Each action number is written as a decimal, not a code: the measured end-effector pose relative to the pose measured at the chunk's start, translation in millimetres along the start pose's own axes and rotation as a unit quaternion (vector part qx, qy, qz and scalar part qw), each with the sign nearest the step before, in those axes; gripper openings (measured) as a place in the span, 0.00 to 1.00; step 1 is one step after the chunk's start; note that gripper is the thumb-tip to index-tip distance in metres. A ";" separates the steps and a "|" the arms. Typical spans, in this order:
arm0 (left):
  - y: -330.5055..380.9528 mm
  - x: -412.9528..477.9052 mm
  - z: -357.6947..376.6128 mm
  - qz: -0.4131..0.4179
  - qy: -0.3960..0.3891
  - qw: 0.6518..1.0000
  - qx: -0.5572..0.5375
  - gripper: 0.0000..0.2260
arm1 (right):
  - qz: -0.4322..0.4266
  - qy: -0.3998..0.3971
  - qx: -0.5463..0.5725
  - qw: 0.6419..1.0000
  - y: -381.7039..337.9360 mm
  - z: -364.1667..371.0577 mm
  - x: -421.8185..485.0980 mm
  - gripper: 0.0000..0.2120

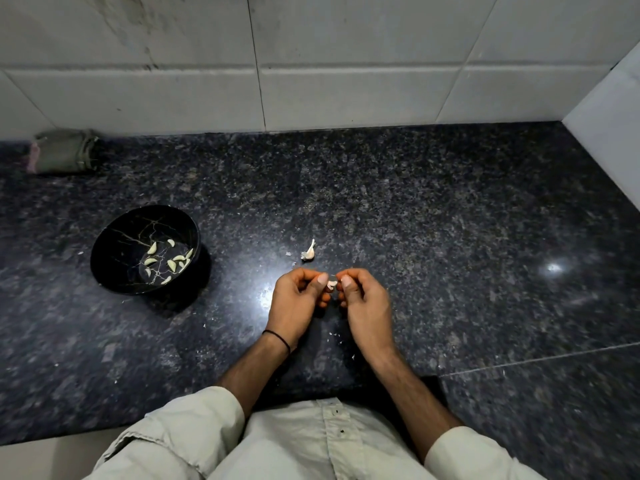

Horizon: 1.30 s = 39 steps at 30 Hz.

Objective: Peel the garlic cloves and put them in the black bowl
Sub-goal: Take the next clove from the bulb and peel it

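Garlic on our granite counter (450, 202): black bowl (114, 244) at left holds peeled cloves (171, 265); left hand (298, 296) and right hand (367, 303) both pinch one small clove (331, 285) between them. Risk: clove could squirt from our grip, bowl being well apart.

Kitchen, I judge: dark speckled granite counter (450, 202), white tiles (346, 91) behind. A cloth (62, 152) lies at the back; peeled garlic (171, 264) sits in my bowl (117, 251).

Dark speckled granite counter (415, 202) meets white-tiled wall (346, 91).
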<state>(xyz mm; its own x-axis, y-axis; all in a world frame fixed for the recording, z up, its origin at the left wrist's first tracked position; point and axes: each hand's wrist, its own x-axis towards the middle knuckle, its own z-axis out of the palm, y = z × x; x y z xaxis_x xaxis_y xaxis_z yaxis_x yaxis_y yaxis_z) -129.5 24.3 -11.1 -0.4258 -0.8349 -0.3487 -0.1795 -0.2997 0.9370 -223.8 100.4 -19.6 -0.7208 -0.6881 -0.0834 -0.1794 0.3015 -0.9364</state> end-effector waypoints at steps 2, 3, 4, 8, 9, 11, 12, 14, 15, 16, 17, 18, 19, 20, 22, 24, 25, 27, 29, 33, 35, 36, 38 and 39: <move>0.4 0.1 0.0 -0.010 -0.003 1.000 -0.025 0.05 | 0.010 -0.024 0.025 0.999 -1.3 -0.6 -1.1 0.05; 0.1 0.2 0.3 -0.012 -0.004 0.999 -0.030 0.05 | 0.017 -0.032 0.041 0.999 -2.3 -0.7 -1.6 0.04; -0.1 0.2 1.0 -0.012 -0.004 0.999 -0.031 0.05 | 0.025 -0.037 0.054 0.998 -3.2 -0.7 -1.4 0.05; -2.6 1.1 3.0 -0.014 0.002 1.000 -0.018 0.05 | 0.038 -0.022 0.068 0.997 -4.9 -1.2 1.2 0.08; -3.0 1.3 3.1 -0.013 0.003 1.000 -0.013 0.05 | 0.036 -0.016 0.066 0.997 -4.7 -1.5 1.6 0.09; -3.0 1.3 3.6 -0.015 -0.001 1.000 -0.015 0.05 | 0.035 -0.005 0.064 0.997 -4.0 -1.7 2.0 0.09; -2.3 1.2 4.0 -0.019 -0.004 0.999 -0.025 0.06 | 0.035 0.002 0.066 0.997 -3.7 -1.6 1.9 0.10; -0.2 1.3 4.5 -0.040 -0.019 0.997 -0.067 0.07 | 0.034 0.013 0.074 0.997 -4.1 -1.7 1.4 0.09; 1.0 1.5 4.4 -0.060 -0.030 0.993 -0.099 0.08 | 0.031 0.016 0.082 0.996 -4.6 -1.9 1.1 0.09; 2.5 1.4 4.1 -0.082 -0.043 0.986 -0.135 0.09 | 0.028 0.019 0.090 0.995 -5.8 -2.1 0.4 0.09; 3.7 1.5 3.5 -0.105 -0.054 0.978 -0.171 0.10 | 0.024 0.020 0.098 0.995 -7.4 -2.3 -0.1 0.08; 4.8 1.7 2.6 -0.127 -0.064 0.969 -0.203 0.10 | 0.021 0.020 0.103 0.994 -8.8 -2.2 -0.4 0.08; 5.3 2.0 1.4 -0.145 -0.070 0.960 -0.228 0.10 | 0.020 0.018 0.107 0.994 -9.7 -2.1 -0.6 0.07; 5.5 2.3 0.4 -0.158 -0.075 0.954 -0.245 0.09 | 0.020 0.016 0.108 0.994 -10.0 -1.9 -0.7 0.07; 4.8 3.0 -0.5 -0.172 -0.078 0.948 -0.258 0.08 | 0.020 0.012 0.104 0.994 -12.0 -1.6 -1.3 0.06; 3.5 2.8 -0.3 -0.177 -0.078 0.947 -0.258 0.08 | 0.016 0.011 0.091 0.996 -13.0 -1.7 -1.8 0.06; 3.0 2.9 -0.3 -0.178 -0.077 0.946 -0.259 0.08 | 0.012 0.013 0.081 0.997 -13.5 -1.6 -2.1 0.06; 1.8 3.3 -0.1 -0.183 -0.073 0.944 -0.265 0.08 | 0.005 0.019 0.057 0.998 -15.0 -1.1 -3.4 0.06; 1.1 3.9 -0.1 -0.187 -0.072 0.941 -0.273 0.08 | -0.005 0.031 0.027 0.999 -15.4 -0.4 -4.6 0.06; 1.2 3.8 0.2 -0.196 -0.073 0.935 -0.285 0.08 | -0.041 0.058 -0.032 0.997 -16.1 0.3 -7.0 0.06; 0.8 3.4 -0.1 -0.200 -0.075 0.933 -0.291 0.08 | -0.057 0.063 -0.055 0.995 -16.0 0.9 -7.3 0.06; 0.6 3.1 -0.4 -0.201 -0.079 0.931 -0.293 0.07 | -0.059 0.064 -0.059 0.994 -15.9 1.4 -7.3 0.06; 0.5 3.3 -1.2 -0.207 -0.082 0.927 -0.302 0.07 | -0.049 0.060 -0.046 0.996 -15.9 1.9 -6.6 0.05; 0.9 3.9 -1.7 -0.211 -0.081 0.924 -0.307 0.07 | -0.036 0.054 -0.029 0.997 -16.4 1.8 -5.6 0.05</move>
<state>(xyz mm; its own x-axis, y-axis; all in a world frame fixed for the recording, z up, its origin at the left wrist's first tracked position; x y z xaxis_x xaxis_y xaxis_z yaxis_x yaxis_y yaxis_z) -129.8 20.0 -11.7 -0.5691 -0.5180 -0.6386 0.1555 -0.8304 0.5350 -215.7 98.1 -4.5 -0.7713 -0.6360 0.0235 -0.2699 0.2934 -0.9171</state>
